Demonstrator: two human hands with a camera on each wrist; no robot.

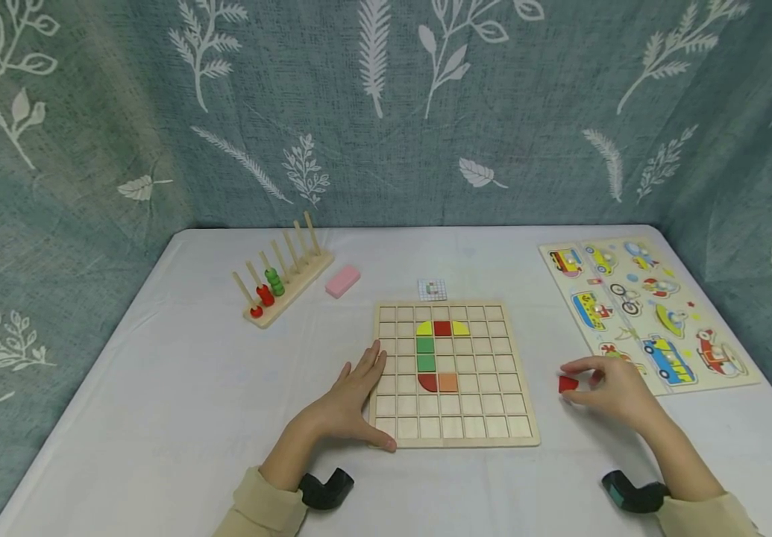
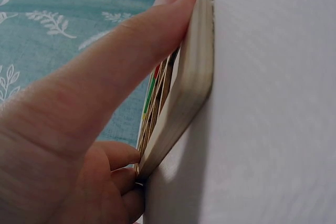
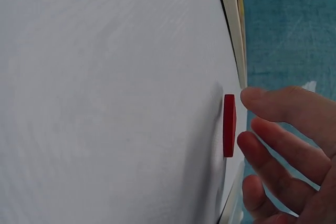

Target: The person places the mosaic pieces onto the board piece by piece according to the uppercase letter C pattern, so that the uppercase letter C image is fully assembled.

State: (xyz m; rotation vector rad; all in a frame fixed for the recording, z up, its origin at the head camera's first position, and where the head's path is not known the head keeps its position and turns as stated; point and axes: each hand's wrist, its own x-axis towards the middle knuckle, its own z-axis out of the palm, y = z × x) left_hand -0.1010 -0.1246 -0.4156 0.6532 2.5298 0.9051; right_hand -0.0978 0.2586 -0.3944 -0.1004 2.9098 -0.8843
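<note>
A wooden grid board [image 1: 454, 438] lies on the table with coloured tiles in a C-like shape: yellow rounded corners, a red square [image 1: 442, 328], two green squares [image 1: 426, 362], a red rounded corner [image 1: 428, 382] and an orange square [image 1: 448, 382]. My left hand [image 1: 348, 406] rests spread along the board's left side, fingertips on its edge and thumb at the near left corner. To the board's right, a loose red tile [image 3: 229, 125] lies on the cloth. My right hand [image 1: 610, 388] hovers over that tile, its thumb and fingers parted around it with a small gap showing.
A small pattern card [image 1: 432, 290] lies behind the board. Further left are a pink block [image 1: 343, 282] and a wooden peg stand [image 1: 298, 286] with red and green beads. A vehicle picture puzzle [image 1: 688, 373] lies at the right, just beyond my right hand.
</note>
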